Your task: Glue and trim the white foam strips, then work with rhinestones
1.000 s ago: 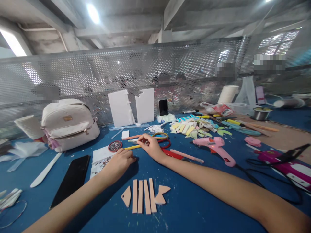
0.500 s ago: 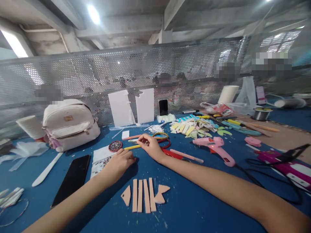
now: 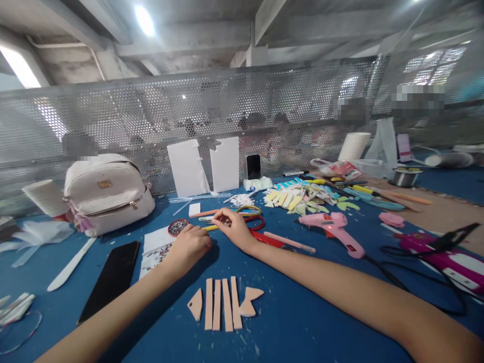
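Peach strips [image 3: 227, 305], four in number, lie on the blue table [image 3: 298, 330], nearest the viewer, between a pointed piece [image 3: 195, 304] and a forked piece [image 3: 248, 307]. Beyond, left hand [image 3: 190, 247] curled, right hand [image 3: 235, 229] with thumb and fingertip together; contents of either cannot be determined. Red-rimmed dish [image 3: 175, 227] beside left hand. White boards [image 3: 187, 169] stand farther back.

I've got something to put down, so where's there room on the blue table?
Between the tail-shaped piece and the right forearm, the blue table is bare except specks. A smaller gap separates the pink strips from the left hand. Crowded: around the right hand and at the scrap pile.
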The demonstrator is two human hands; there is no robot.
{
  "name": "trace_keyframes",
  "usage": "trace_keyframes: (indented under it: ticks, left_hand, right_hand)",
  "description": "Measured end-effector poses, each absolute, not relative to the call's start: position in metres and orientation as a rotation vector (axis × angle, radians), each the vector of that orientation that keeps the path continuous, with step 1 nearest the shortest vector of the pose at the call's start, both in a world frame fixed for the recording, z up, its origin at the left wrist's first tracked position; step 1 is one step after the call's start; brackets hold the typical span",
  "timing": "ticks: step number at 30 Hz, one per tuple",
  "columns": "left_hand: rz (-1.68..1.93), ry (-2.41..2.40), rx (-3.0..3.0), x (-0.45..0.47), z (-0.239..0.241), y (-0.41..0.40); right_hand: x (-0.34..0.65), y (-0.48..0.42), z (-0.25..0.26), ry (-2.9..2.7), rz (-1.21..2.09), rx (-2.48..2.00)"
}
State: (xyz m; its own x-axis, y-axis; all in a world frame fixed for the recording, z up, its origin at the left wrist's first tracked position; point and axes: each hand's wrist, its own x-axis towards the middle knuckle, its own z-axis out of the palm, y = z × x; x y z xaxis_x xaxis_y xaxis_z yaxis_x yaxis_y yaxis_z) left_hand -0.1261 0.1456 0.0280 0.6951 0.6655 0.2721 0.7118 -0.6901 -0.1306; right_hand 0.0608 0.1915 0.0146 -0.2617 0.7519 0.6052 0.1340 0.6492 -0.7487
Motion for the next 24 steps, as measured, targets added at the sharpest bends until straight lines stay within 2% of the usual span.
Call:
trace_keyframes:
  ticks: [24]
  left_hand:
    - [-0.338,-1.226,-2.694,-0.1294,0.0313,0.1454]
  right_hand:
    - [0.0605,0.1929,0.013,-1.763,0.699,-0.709]
